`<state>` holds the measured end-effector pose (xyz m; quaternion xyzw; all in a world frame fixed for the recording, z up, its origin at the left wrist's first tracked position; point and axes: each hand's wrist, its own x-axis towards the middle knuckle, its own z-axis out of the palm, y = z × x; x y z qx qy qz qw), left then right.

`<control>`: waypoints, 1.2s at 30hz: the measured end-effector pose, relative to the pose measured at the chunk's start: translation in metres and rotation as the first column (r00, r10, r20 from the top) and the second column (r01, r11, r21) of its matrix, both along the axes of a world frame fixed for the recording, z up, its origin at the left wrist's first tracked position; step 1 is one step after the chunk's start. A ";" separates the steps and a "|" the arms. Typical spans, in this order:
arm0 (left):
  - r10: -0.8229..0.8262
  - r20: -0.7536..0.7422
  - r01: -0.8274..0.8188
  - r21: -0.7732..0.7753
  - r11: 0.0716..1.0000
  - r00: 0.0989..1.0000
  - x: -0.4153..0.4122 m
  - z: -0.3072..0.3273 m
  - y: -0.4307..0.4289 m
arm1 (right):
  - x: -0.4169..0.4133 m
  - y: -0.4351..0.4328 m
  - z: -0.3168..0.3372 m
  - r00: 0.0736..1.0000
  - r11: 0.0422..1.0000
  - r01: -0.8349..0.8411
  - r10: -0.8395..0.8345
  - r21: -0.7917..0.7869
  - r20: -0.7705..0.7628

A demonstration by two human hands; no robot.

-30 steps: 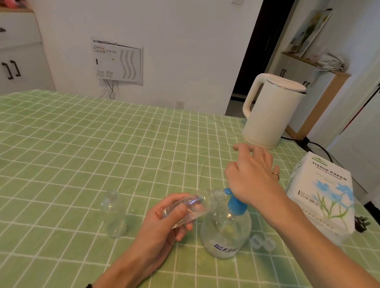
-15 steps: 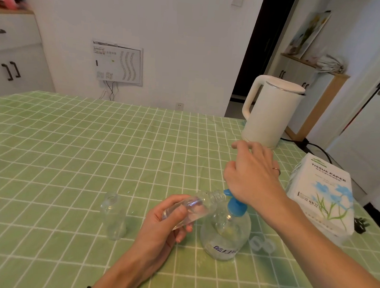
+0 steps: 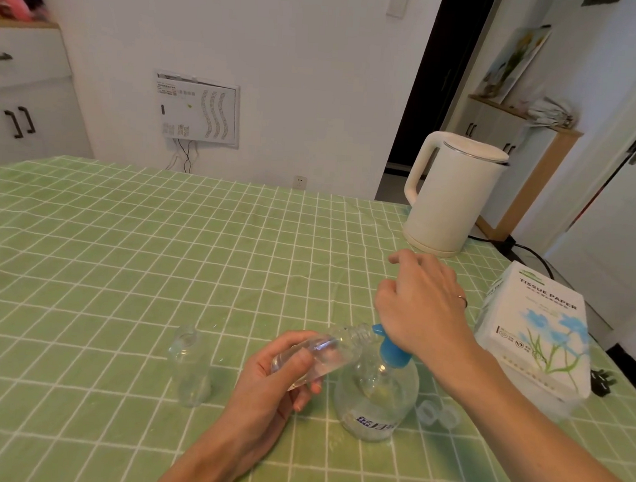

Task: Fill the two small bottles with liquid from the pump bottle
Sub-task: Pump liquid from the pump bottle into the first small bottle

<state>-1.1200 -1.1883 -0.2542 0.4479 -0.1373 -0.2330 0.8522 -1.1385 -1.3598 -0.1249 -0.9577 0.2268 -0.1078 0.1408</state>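
Head view, only one available.

Left hand (image 3: 278,372) grips the small clear plastic bottle (image 3: 324,353) round its base, fingers and thumb curled on it. The bottle is held off the table and tilted close to flat. Its long axis runs from lower left up to the right, with the threaded neck pointing at the blue pump spout (image 3: 377,328). The mouth is at the spout tip; can't tell if the tip is actually inside.

Right hand (image 3: 424,307) sits on top of the pump head, palm down, fingers loose and not wrapped round anything. It's the nearer hand for the press. The clear round pump bottle (image 3: 377,404) stands on the green checked tablecloth (image 3: 121,266), directly under that hand.

The second small clear bottle (image 3: 189,367) stands upright and uncapped to the left, well apart from both hands; looks like it is yet to be filled.

Two clear caps (image 3: 436,414) lie just right of the pump bottle. White tissue pack (image 3: 538,329) and cream electric kettle (image 3: 449,196) are further right and back. Nothing blocks the press. The risk is the mouth slipping off the spout.
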 end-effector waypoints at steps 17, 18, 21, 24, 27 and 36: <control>0.014 -0.020 -0.014 0.017 1.000 1.000 -0.002 0.004 0.000 | 0.002 -0.002 -0.007 1.000 0.999 -0.007 0.006 -0.035 -0.019; 0.013 -0.017 -0.012 0.023 1.000 1.000 -0.002 0.004 0.000 | 0.001 -0.002 -0.006 1.000 0.999 -0.002 0.002 -0.041 -0.006; 0.007 -0.019 -0.007 0.032 0.999 1.000 -0.002 0.003 -0.001 | 0.001 0.001 0.000 0.999 0.996 0.001 0.002 -0.092 0.034; 0.008 -0.026 -0.007 0.025 1.000 1.000 -0.001 0.001 -0.001 | 0.001 0.003 0.003 1.000 0.995 -0.010 0.013 -0.100 0.022; 0.011 -0.020 -0.010 0.023 1.000 1.000 0.000 0.001 -0.002 | 0.002 0.002 0.001 1.000 0.998 -0.014 0.013 -0.060 -0.005; 0.013 -0.026 -0.012 0.023 1.000 1.000 0.000 0.000 -0.001 | -0.001 0.001 -0.001 0.998 0.999 -0.018 0.016 -0.032 -0.059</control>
